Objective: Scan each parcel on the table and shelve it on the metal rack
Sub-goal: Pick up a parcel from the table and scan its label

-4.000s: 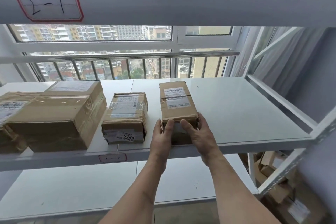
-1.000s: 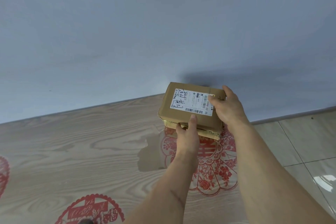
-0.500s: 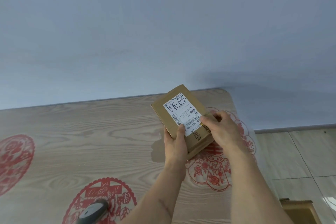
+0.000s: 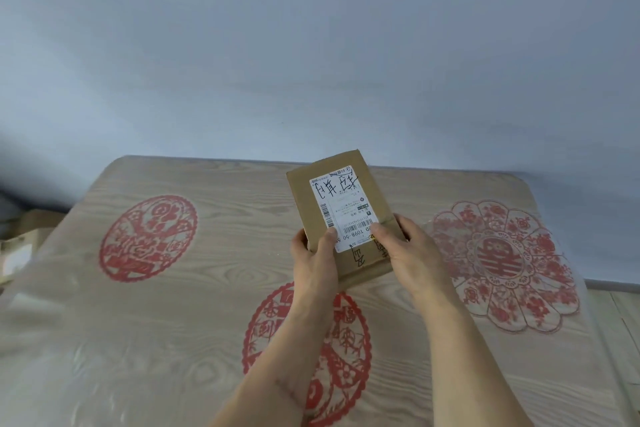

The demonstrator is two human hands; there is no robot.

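Left hand (image 4: 317,258) and right hand (image 4: 407,250) both grip the box (image 4: 341,215), label up, above the table (image 4: 173,322).

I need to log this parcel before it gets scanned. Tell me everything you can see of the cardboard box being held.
The cardboard box is a flat, brown, rectangular parcel, held above the table, tilted with its label face up and its far end leaning left. A white shipping label bears barcodes, small print and bold black handwriting; more marker writing sits on the cardboard below it. The left hand grips its near left corner, thumb on the label; the right hand grips the near right edge.
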